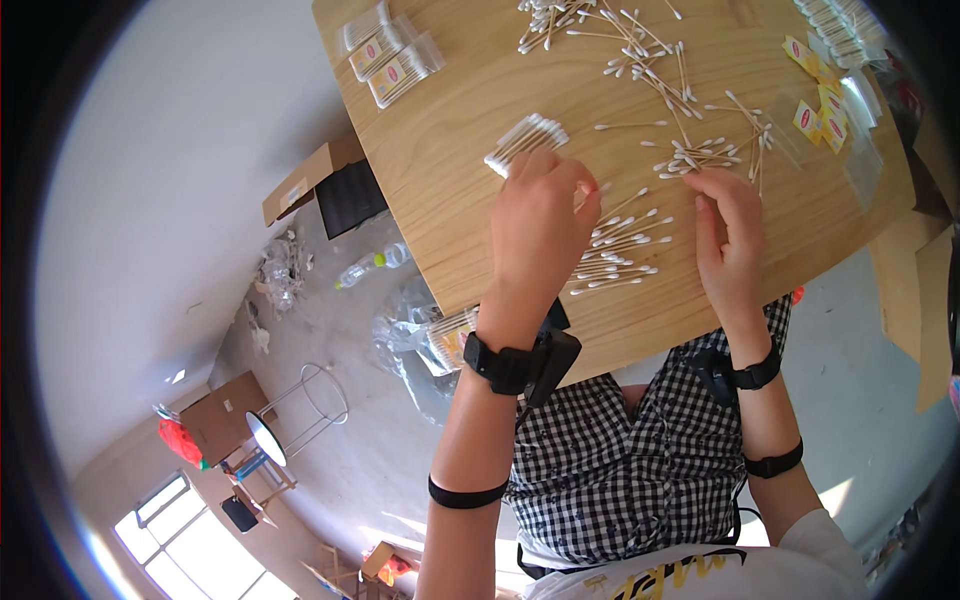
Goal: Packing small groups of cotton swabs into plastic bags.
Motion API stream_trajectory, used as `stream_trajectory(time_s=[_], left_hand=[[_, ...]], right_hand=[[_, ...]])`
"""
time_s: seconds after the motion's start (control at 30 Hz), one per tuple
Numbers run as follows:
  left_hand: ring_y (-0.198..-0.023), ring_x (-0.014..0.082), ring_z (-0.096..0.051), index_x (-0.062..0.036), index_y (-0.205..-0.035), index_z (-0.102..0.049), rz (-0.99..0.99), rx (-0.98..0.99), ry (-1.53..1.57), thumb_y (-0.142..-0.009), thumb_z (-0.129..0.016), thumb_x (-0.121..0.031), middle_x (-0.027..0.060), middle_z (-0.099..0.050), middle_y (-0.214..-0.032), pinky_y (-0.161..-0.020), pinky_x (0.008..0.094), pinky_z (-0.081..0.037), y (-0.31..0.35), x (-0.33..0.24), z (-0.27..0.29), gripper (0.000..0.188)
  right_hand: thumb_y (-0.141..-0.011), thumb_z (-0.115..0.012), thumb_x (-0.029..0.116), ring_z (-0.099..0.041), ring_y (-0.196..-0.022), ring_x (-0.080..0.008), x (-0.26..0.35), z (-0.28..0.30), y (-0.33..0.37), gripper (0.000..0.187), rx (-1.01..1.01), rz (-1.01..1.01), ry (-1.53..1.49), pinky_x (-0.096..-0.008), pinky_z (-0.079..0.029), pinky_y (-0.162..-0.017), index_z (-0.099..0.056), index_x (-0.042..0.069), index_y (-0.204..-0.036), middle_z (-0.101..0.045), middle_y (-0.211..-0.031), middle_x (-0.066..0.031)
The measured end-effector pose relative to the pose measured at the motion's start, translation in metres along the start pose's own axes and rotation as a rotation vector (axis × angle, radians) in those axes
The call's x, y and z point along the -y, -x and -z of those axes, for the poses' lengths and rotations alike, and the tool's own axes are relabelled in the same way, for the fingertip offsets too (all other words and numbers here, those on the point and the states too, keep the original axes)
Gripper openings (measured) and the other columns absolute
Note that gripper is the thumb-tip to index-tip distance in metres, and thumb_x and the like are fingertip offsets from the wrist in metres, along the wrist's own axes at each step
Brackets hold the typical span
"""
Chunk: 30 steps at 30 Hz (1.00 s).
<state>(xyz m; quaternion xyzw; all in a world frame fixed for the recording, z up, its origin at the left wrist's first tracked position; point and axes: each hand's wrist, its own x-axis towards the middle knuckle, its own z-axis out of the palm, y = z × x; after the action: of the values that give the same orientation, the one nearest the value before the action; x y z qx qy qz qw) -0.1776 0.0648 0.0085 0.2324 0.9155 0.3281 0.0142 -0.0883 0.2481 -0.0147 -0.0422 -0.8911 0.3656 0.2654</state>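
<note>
My left hand (pixel 540 215) is over the table with its fingers curled inward, next to a neat row of cotton swabs (pixel 527 140). Its fingertips are partly hidden, so what lies between them cannot be made out. Under and beside that hand, a loose group of cotton swabs (pixel 620 255) points to the right. My right hand (pixel 730 235) reaches to a scattered pile of cotton swabs (pixel 705 153); the index fingertip is at the pile's near edge, and the thumb is apart from it.
Packed swab bags (pixel 395 65) lie at the far left of the wooden table (pixel 450 150). More loose swabs (pixel 640 50) spread toward the back. Yellow cards (pixel 822 118) and clear bags (pixel 862 165) sit at the right. Past the left edge are a cardboard box (pixel 310 180) and a stool (pixel 265 437).
</note>
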Motion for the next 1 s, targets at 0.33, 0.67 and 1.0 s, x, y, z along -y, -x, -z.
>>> stream_trajectory(time_s=[0.33,0.67,1.0], left_hand=[[-0.108,0.0256,-0.057,-0.0028,-0.119,-0.06,0.159,-0.181,0.259,-0.09,-0.058,-0.006,0.0131,-0.06,-0.118,-0.092,0.0363,-0.044,0.059,-0.018,0.001,0.03],[-0.142,0.0301,-0.027,-0.0004,-0.149,-0.024,0.299,-0.397,0.736,-0.104,-0.034,-0.035,0.0207,-0.03,-0.152,-0.117,0.045,-0.02,0.082,-0.016,-0.023,0.058],[-0.144,0.0321,-0.021,-0.0005,-0.15,-0.02,0.205,-0.309,0.879,-0.102,-0.031,-0.047,0.0226,-0.026,-0.153,-0.118,0.0457,-0.014,0.069,-0.014,-0.026,0.068]], right_hand=[[-0.094,-0.052,-0.001,-0.057,-0.111,-0.0228,0.004,0.002,0.012,0.02,0.017,-0.152,-0.319,-0.0361,-0.043,-0.098,-0.06,0.002,-0.112,-0.062,-0.114,-0.0113],[-0.104,-0.031,0.04,-0.037,-0.136,-0.0313,0.029,-0.028,0.027,0.055,-0.015,-0.379,-0.818,-0.0447,-0.026,-0.115,-0.038,-0.004,-0.137,-0.041,-0.141,-0.0225],[-0.103,-0.03,0.045,-0.034,-0.138,-0.032,0.032,-0.036,0.021,0.061,0.075,-0.352,-0.86,-0.044,-0.023,-0.116,-0.034,-0.004,-0.14,-0.038,-0.144,-0.0233]])
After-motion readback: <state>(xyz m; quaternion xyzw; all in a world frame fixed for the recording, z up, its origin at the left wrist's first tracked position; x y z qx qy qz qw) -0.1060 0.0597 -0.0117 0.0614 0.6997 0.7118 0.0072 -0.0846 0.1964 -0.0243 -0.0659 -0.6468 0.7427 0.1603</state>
